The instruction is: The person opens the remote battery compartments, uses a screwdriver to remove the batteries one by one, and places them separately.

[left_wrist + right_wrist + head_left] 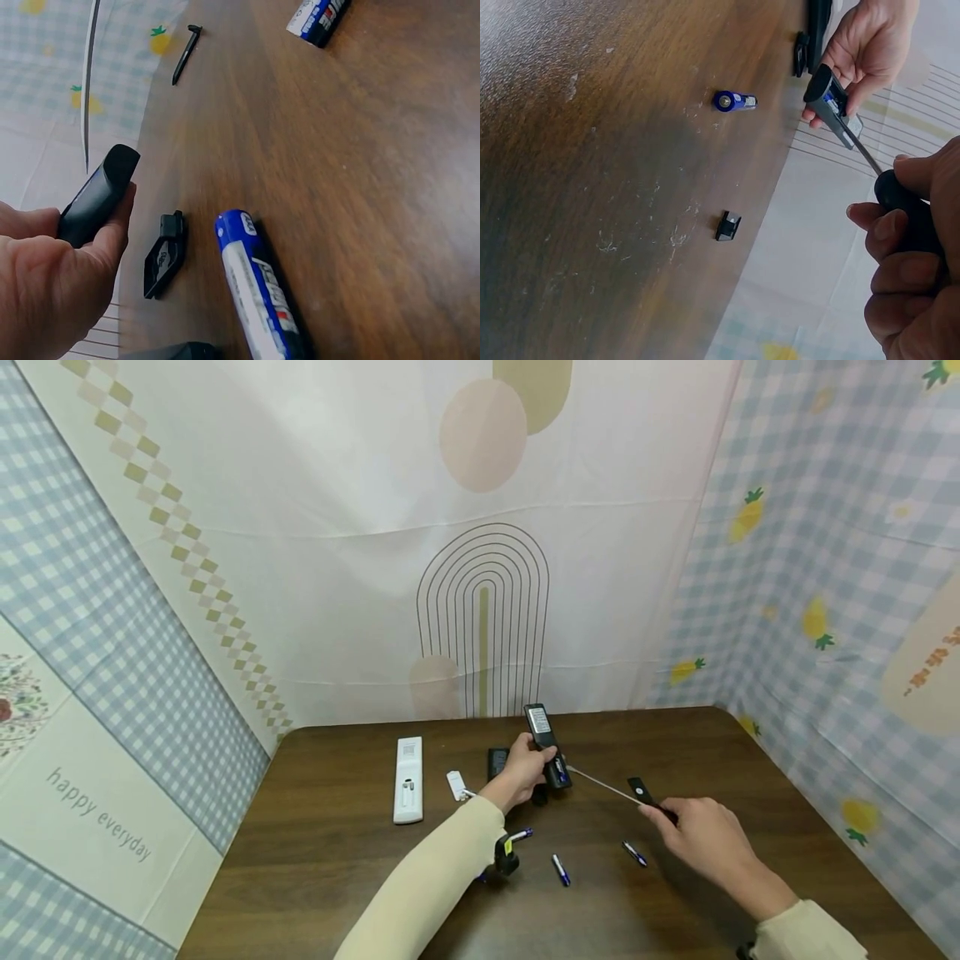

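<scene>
My left hand [521,770] holds a black remote control [540,722] above the table, its back turned up and its battery compartment uncovered. A blue battery [830,101] shows inside that compartment. My right hand [708,839] grips a screwdriver [909,214] by its black handle, fingers wrapped round it. The thin metal shaft reaches across to the remote, and its tip is at the compartment in the right wrist view; exact contact is hard to tell. On the table near my right hand is a small black cover [639,790]. Another black cover [165,255] lies below my left hand.
A white remote control [408,802] lies at the left with its back up, beside a small white cover [456,785]. A second black remote [497,762] is partly behind my left hand. Several blue-and-white batteries lie around, including one battery [561,870] in front. Curtains hang behind the table [315,860].
</scene>
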Available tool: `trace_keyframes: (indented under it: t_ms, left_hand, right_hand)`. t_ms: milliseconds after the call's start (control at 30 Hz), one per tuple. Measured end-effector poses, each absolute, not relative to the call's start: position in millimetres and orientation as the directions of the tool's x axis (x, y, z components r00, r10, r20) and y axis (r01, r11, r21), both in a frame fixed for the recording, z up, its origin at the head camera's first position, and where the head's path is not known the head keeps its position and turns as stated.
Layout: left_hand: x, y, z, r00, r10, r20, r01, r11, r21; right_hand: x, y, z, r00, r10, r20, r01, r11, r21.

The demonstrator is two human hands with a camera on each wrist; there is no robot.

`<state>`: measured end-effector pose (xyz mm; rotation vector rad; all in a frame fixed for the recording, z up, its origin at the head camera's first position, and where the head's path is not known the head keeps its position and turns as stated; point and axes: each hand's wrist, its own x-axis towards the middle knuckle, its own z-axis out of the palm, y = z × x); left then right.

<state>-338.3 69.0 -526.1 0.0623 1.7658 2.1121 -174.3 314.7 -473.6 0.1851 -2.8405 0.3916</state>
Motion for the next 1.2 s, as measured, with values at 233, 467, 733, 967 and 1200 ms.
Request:
trace_keyframes:
  t_ms: [233,467,733,967,1200]
  left_hand:
    - [-337.1,66.6,-528.5,-0.923,0.324,-0.209,-0.263,-0.134,0.955]
    - [-335.1,63.7,-529.1,-0.921,0.328,-0.209,-0.265,-0.135,0.955]
    - [-330.6,64.9,-526.6,-0.924,0.316,-0.216,-0.259,-0.103,0.96]
    - [-327.9,69.5,-521.4,-0.916,0.342,-0.209,-0.246,-0.071,0.967]
    - [-327.7,70.2,-523.3,-0.915,0.35,-0.202,-0.25,-0.098,0.963]
  right_hand:
    - [-173.1,312.0,-471.1,-0.946,-0.121,0.301,-0.19,0.959,-0.212]
    - [-169.7,306.5,-464.6,-0.936,-0.165,0.312,-0.226,0.959,-0.169]
    - [-167.1,297.5,-460.9,-0.815,-0.347,0.465,-0.355,0.932,0.073]
    - [-169.0,293.7,-459.5,-0.693,-0.455,0.559,-0.408,0.887,0.216]
    - [-165.7,295.8,-451.4,-0.881,-0.286,0.377,-0.301,0.953,0.02]
